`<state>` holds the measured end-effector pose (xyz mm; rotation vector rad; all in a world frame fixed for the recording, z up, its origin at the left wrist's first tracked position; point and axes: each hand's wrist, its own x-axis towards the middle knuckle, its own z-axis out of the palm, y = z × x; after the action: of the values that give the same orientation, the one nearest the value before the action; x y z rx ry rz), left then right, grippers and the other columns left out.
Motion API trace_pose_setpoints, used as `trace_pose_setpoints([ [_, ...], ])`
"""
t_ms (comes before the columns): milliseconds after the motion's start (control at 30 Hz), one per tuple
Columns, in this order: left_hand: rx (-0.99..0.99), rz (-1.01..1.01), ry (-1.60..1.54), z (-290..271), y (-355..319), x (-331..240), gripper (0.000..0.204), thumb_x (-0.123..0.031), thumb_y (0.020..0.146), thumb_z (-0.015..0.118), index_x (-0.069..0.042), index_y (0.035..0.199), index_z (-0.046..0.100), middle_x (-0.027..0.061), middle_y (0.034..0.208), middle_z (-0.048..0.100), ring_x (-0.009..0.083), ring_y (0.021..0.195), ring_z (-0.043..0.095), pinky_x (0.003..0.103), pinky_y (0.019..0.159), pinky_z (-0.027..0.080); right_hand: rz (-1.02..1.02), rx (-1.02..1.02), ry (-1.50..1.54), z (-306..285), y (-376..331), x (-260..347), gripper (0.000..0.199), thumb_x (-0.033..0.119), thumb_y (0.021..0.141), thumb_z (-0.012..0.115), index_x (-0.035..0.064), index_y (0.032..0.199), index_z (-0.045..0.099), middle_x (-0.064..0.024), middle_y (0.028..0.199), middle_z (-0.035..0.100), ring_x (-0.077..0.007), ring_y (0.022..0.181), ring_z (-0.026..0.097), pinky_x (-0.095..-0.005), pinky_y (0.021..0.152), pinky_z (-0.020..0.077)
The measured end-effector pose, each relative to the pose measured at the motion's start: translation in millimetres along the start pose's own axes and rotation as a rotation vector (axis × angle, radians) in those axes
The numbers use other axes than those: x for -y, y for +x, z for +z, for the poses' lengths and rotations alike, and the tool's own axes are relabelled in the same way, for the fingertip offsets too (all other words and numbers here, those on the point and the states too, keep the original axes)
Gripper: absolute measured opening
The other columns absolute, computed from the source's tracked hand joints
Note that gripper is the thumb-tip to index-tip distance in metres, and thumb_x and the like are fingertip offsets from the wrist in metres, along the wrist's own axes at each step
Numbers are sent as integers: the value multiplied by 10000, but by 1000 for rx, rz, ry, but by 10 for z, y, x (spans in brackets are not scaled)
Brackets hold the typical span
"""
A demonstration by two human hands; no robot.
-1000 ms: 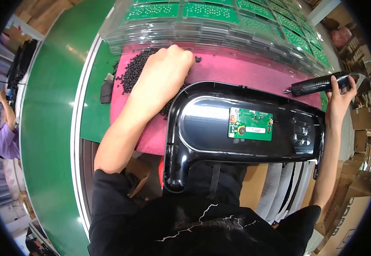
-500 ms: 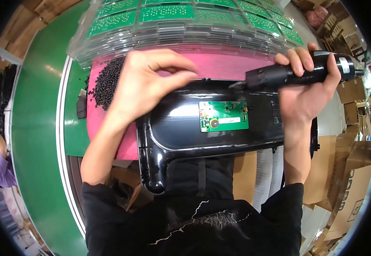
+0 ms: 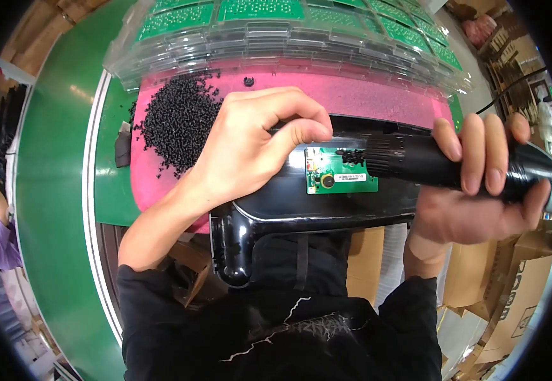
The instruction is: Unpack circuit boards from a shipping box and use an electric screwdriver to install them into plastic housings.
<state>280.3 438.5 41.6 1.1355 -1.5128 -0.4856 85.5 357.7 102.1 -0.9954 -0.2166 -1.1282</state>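
A black electric screwdriver (image 3: 409,157) is gripped in my right hand (image 3: 472,184), tilted so its front end hangs above the green circuit board (image 3: 336,181). Its dark tip covers part of the board; whether it touches cannot be seen. The board lies on the glossy black plastic housing (image 3: 288,206), which rests partly on the pink mat. Over the housing's far left part, my left hand (image 3: 263,140) is closed in a pinch of thumb and forefinger. What it holds, if anything, is too small to make out.
A heap of small black screws (image 3: 177,117) lies on the pink mat (image 3: 345,89), with one black piece (image 3: 248,81) apart. Clear trays (image 3: 288,41) of green boards are stacked behind. Cardboard boxes (image 3: 523,305) stand at right. Another person (image 3: 1,238) is at far left.
The screwdriver has swung from the housing's far edge toward me, over the board, its body shifting right. My left hand has moved right and slightly nearer, uncovering more of the screw heap.
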Motion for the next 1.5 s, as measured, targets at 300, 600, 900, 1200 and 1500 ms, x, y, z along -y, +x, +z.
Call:
trace_pose_setpoints([
  [300, 91, -44, -151, 39, -11, -36, 197, 96, 673, 700, 41, 850, 634, 101, 773, 678, 154, 718, 661, 265, 708, 535, -5, 6, -17, 49, -47, 78, 393, 372, 769, 635, 100, 986, 453, 69, 621, 466, -60, 538, 427, -265, 662, 357],
  [600, 100, 31, -34, 66, -35, -30, 192, 71, 712, 670, 27, 897, 647, 106, 805, 686, 166, 741, 684, 262, 702, 540, -23, 57, -88, 45, -78, -2, 417, 381, 745, 665, 110, 989, 462, 68, 627, 485, -64, 525, 435, -254, 655, 358],
  [900, 83, 72, -8, 78, -43, 1, 173, 59, 694, 697, 27, 857, 649, 108, 792, 675, 188, 717, 672, 272, 659, 534, -68, 136, -213, 4, -113, -51, 438, 402, 742, 676, 126, 1010, 467, 67, 646, 512, -59, 534, 460, -258, 649, 360],
  [1200, 66, 291, 229, 98, 12, 19, 226, 52, 628, 738, 18, 839, 663, 101, 753, 654, 219, 689, 630, 285, 594, 500, -7, -15, -99, -35, -115, -62, 470, 469, 765, 627, 108, 1021, 468, 68, 626, 447, -62, 517, 407, -265, 643, 350],
  [1500, 60, 246, 137, 101, 6, 46, 231, 32, 669, 723, 1, 892, 669, 91, 754, 658, 212, 684, 635, 285, 568, 507, -81, 29, -14, -89, -112, -80, 442, 413, 748, 645, 109, 1004, 450, 70, 631, 475, -56, 531, 435, -254, 643, 376],
])
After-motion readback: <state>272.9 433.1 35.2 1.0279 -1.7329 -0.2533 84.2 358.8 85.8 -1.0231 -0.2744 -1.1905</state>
